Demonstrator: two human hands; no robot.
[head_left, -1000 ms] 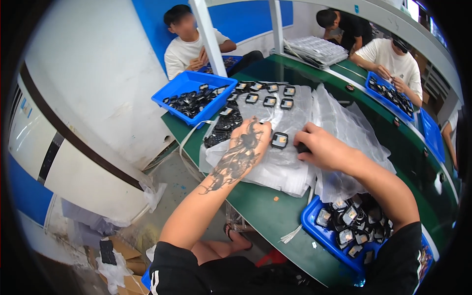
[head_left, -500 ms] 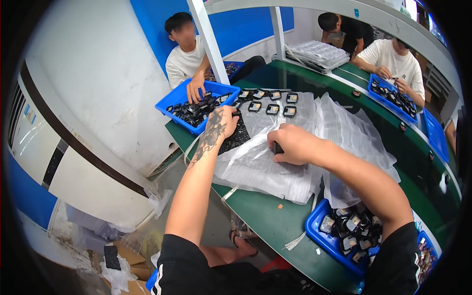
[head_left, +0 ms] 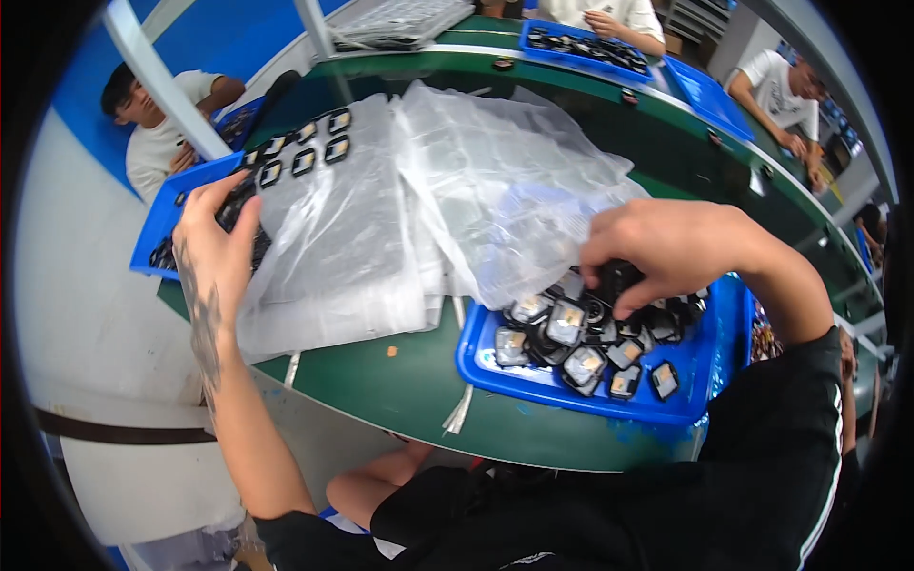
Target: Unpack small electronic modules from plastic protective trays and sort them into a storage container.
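Note:
Over the blue tray (head_left: 571, 403) at the right front, my right hand (head_left: 671, 243) has its thumb and fingers closed around a black casing (head_left: 621, 276). Beneath it lies a heap of small square black casings (head_left: 584, 364) with silver and yellowish faces. My left hand (head_left: 211, 224) is at the far left, thumb apart from the fingers, beside a blue bin (head_left: 152, 221) of black parts. Several square casings (head_left: 303, 162) lie in rows on the white translucent plastic sheeting (head_left: 333, 257), to the right of that hand.
The sheeting covers much of the green table (head_left: 371, 376). Grey posts (head_left: 162, 76) rise at the far left. Co-workers sit across and to the left, one behind a blue tray (head_left: 586, 52) of black parts. Small parts (head_left: 628, 97) stand along the far strip.
My view has turned to the right. My right hand has moved from the sheeting to above the right tray. My left hand has spread its thumb from its fingers near the left bin.

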